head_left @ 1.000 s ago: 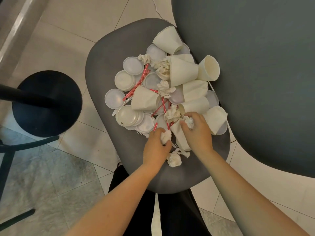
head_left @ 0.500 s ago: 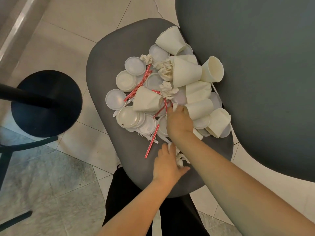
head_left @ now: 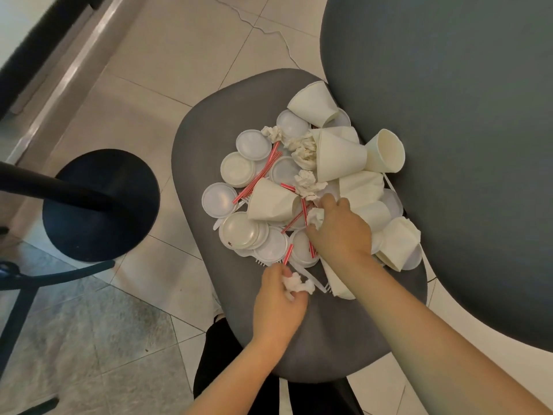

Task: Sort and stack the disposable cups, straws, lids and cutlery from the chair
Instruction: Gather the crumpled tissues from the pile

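A grey chair seat (head_left: 209, 151) carries a jumble of white paper cups (head_left: 339, 155) lying on their sides, round plastic lids (head_left: 253, 144), red-striped straws (head_left: 263, 172), white plastic forks (head_left: 314, 280) and crumpled tissues (head_left: 308, 181). My left hand (head_left: 278, 304) is at the seat's near part, closed around a crumpled tissue wad (head_left: 297, 284). My right hand (head_left: 338, 229) lies over the middle of the pile, fingers curled on another crumpled tissue (head_left: 317, 217). Lids and a straw beneath that hand are partly hidden.
A large dark round table (head_left: 449, 145) overhangs the chair's right side. A black round pedestal base (head_left: 98, 205) with its pole stands on the tiled floor at left. My dark trousers (head_left: 227, 381) show below the seat.
My left hand has risen from flat on the seat and closed on a tissue wad. My right hand has shifted slightly right and curled around a tissue in the pile.
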Demonstrator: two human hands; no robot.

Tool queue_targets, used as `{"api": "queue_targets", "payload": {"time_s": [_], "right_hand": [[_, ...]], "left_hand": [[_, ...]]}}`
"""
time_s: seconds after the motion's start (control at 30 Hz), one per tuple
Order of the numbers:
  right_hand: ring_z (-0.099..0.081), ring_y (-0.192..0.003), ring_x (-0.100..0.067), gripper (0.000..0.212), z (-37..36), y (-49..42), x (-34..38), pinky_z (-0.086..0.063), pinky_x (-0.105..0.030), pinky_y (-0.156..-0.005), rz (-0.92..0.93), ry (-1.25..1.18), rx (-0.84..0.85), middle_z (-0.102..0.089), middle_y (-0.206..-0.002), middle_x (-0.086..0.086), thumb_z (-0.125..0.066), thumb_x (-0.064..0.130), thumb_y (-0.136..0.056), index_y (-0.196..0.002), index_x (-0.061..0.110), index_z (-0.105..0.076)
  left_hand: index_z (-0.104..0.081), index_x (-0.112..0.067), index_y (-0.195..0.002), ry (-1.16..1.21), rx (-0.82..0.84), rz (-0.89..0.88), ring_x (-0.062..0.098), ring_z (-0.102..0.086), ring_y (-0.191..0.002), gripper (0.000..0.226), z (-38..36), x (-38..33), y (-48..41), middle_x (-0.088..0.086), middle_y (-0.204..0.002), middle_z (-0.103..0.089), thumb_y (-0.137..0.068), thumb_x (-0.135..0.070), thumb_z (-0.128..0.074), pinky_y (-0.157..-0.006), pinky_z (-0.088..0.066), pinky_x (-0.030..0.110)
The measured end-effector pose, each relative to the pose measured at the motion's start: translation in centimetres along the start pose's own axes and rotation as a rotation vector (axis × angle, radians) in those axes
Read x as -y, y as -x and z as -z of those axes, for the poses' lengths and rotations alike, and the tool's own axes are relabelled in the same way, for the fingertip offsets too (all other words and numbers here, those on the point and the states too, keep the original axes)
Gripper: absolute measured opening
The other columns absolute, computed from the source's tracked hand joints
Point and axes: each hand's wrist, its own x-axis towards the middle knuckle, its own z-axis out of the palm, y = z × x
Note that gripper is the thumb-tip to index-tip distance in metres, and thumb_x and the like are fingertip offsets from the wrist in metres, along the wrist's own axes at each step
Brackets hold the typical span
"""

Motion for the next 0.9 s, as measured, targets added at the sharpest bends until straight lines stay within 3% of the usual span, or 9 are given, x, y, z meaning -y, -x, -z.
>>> {"api": "queue_targets", "payload": {"time_s": [0.13, 0.3, 0.37, 0.5, 0.57, 0.7, 0.77, 0.83, 0.9], "right_hand": [[-0.060, -0.094, -0.032, 0.048, 1.3, -1.8, 0.4, -0.034, -0.031, -0.060, 0.004, -0.102, -0.081, -0.045, -0.124, -0.009, -0.052, 0.039, -0.092, -0.132, 0.018, -0.035], [-0.053, -0.102, -0.032, 0.062, 1.0, -6.2, 1.5, -0.037, -0.034, -0.066, 0.132, 0.138, 0.018, -0.042, -0.122, -0.013, -0.052, 0.036, -0.093, -0.145, 0.029, -0.021], [-0.052, -0.103, -0.032, 0.064, 0.8, -6.9, 1.7, -0.035, -0.034, -0.067, 0.158, 0.220, 0.048, -0.042, -0.122, -0.013, -0.051, 0.031, -0.093, -0.148, 0.031, -0.018], [-0.053, -0.102, -0.029, 0.050, 0.2, -7.0, 1.9, -0.033, -0.031, -0.068, 0.207, 0.299, 0.010, -0.043, -0.121, -0.012, -0.048, 0.021, -0.094, -0.141, 0.023, -0.033], [-0.053, -0.102, -0.030, 0.046, -0.3, -6.8, 1.9, -0.035, -0.032, -0.068, 0.211, 0.286, 0.017, -0.039, -0.126, -0.013, -0.046, 0.017, -0.094, -0.139, 0.020, -0.037], [-0.056, -0.097, -0.030, 0.042, -0.9, -7.1, 1.9, -0.044, -0.036, -0.075, 0.185, 0.255, 0.007, -0.036, -0.129, -0.015, -0.045, 0.010, -0.093, -0.135, 0.016, -0.041], [-0.059, -0.086, -0.029, 0.038, -1.4, -7.3, 1.9, -0.045, -0.035, -0.067, 0.171, 0.239, -0.065, -0.045, -0.120, -0.017, -0.054, 0.007, -0.088, -0.125, 0.014, -0.052], [-0.057, -0.053, -0.025, 0.035, -1.3, -7.6, 2.1, -0.032, -0.028, -0.043, 0.164, 0.240, -0.100, -0.057, -0.088, -0.016, -0.082, 0.003, -0.057, -0.089, 0.011, -0.070], [-0.045, -0.032, -0.022, 0.040, -1.7, -8.2, 1.9, -0.020, -0.020, -0.038, 0.191, 0.190, -0.168, -0.054, -0.064, -0.013, -0.088, -0.001, -0.030, -0.063, 0.010, -0.068]], "left_hand": [[-0.043, -0.023, -0.086, 0.179, -0.212, 0.024, 0.010, -0.046, -0.058, 0.022, 3.9, -3.5, -2.6, -0.002, -0.071, -0.051, -0.080, -0.009, -0.059, -0.050, -0.036, 0.018], [-0.039, -0.028, -0.083, 0.129, -0.301, -0.268, 0.007, -0.045, -0.059, 0.027, 6.6, -10.2, -10.7, -0.007, -0.074, -0.048, -0.081, -0.015, -0.062, -0.052, -0.035, 0.017], [-0.044, -0.023, -0.095, -0.037, -0.256, -0.345, 0.008, -0.049, -0.069, 0.024, 6.4, -12.5, -14.2, -0.005, -0.090, -0.052, -0.080, -0.021, -0.064, -0.056, -0.038, 0.021], [-0.035, -0.026, -0.137, -0.630, -0.016, -0.484, 0.027, -0.057, -0.098, 0.063, 4.7, -14.7, -19.8, 0.009, -0.125, -0.044, -0.081, -0.030, -0.064, -0.066, -0.045, 0.033], [-0.030, -0.029, -0.142, -0.848, 0.051, -0.493, 0.031, -0.056, -0.105, 0.067, 3.8, -14.8, -21.5, 0.011, -0.127, -0.041, -0.084, -0.036, -0.063, -0.069, -0.041, 0.033], [-0.032, -0.025, -0.141, -1.016, 0.081, -0.497, 0.031, -0.055, -0.102, 0.065, 2.1, -14.6, -23.2, 0.012, -0.124, -0.038, -0.086, -0.041, -0.060, -0.070, -0.041, 0.033], [-0.036, -0.022, -0.138, -1.085, 0.062, -0.511, 0.030, -0.056, -0.099, 0.057, 1.4, -14.5, -23.6, 0.012, -0.123, -0.039, -0.087, -0.034, -0.059, -0.068, -0.041, 0.033], [-0.041, -0.018, -0.132, -1.104, 0.027, -0.534, 0.030, -0.056, -0.098, 0.046, 1.1, -14.5, -23.6, 0.012, -0.122, -0.041, -0.089, -0.025, -0.055, -0.068, -0.040, 0.033], [-0.045, -0.016, -0.128, -1.065, 0.000, -0.567, 0.029, -0.056, -0.100, 0.039, 1.2, -14.5, -23.4, 0.012, -0.120, -0.046, -0.090, -0.021, -0.053, -0.067, -0.039, 0.032]]}}
